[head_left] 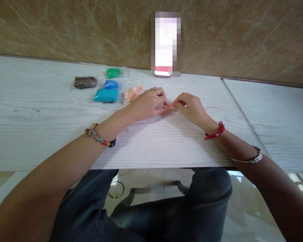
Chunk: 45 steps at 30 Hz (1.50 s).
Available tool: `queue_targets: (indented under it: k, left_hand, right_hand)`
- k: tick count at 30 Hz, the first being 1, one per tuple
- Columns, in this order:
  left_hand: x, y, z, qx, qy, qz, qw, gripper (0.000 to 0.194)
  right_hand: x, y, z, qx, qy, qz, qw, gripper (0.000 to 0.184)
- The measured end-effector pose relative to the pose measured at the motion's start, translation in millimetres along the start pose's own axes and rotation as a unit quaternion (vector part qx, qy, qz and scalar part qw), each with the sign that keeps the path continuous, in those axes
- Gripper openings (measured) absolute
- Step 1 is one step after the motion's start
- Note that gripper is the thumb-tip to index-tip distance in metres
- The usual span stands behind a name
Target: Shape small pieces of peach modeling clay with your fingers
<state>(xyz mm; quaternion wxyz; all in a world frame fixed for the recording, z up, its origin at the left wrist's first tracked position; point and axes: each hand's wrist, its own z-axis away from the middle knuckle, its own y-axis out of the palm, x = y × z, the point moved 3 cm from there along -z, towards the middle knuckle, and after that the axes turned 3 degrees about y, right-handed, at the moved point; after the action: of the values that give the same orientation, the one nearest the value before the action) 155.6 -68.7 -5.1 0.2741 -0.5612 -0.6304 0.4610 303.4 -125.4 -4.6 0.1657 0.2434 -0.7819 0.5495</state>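
Note:
Between my two hands, just above the white table (146, 148), is a small piece of peach-coloured modelling clay (170, 106). My left hand (151, 102), with a ring on one finger, pinches its left end. At the other end the fingertips of my right hand (190, 106) are closed on the same piece. My fingers cover part of the clay, so its full shape is hidden. Just behind my left hand lies a clear bag of peach clay (132, 93), partly covered by that hand.
To the left lie a teal packet (106, 95), a blue clay bag (111, 84), a green clay bag (113, 73) and a dark brown packet (85, 82). A phone (164, 43), its screen blurred, leans on the marbled wall (91, 30). A seam (242, 114) crosses the tabletop at right.

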Motion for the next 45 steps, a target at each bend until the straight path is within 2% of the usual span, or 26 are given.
queue_targets:
  k: [7, 16, 22, 32, 35, 39, 45]
  left_hand:
    - [0.8, -0.4, 0.3, -0.003, -0.001, -0.025, 1.0, 0.018]
    - [1.2, -1.4, 1.0, -0.01, 0.003, -0.039, 0.999, 0.018]
    - [1.0, -0.6, 0.3, -0.004, -0.001, -0.046, 0.999, 0.017]
    - [1.6, 0.2, 0.5, 0.002, -0.003, -0.058, 0.998, 0.018]
    - [1.4, 0.2, 0.6, -0.002, 0.0, -0.055, 0.998, 0.019]
    - [0.8, 1.2, 0.2, 0.004, 0.007, -0.061, 0.998, 0.019]
    - [1.2, 2.8, -0.2, 0.008, 0.011, -0.068, 0.998, 0.021]
  right_hand:
    - [-5.2, 0.0, 0.2, 0.024, 0.013, -0.069, 0.997, 0.011]
    - [-8.6, -3.0, -1.6, 0.011, 0.035, -0.017, 0.999, 0.016]
    - [-4.1, -3.3, -0.2, 0.024, -0.004, 0.011, 1.0, 0.013]
    - [-7.0, -5.5, -1.4, 0.012, -0.032, 0.051, 0.998, 0.023]
    - [-6.8, -7.2, -0.9, 0.002, -0.05, 0.045, 0.998, 0.017]
    - [-3.0, -3.8, 0.5, 0.02, -0.079, 0.049, 0.995, 0.013]
    - [-0.5, -0.6, 1.1, 0.027, -0.081, 0.053, 0.995, 0.013]
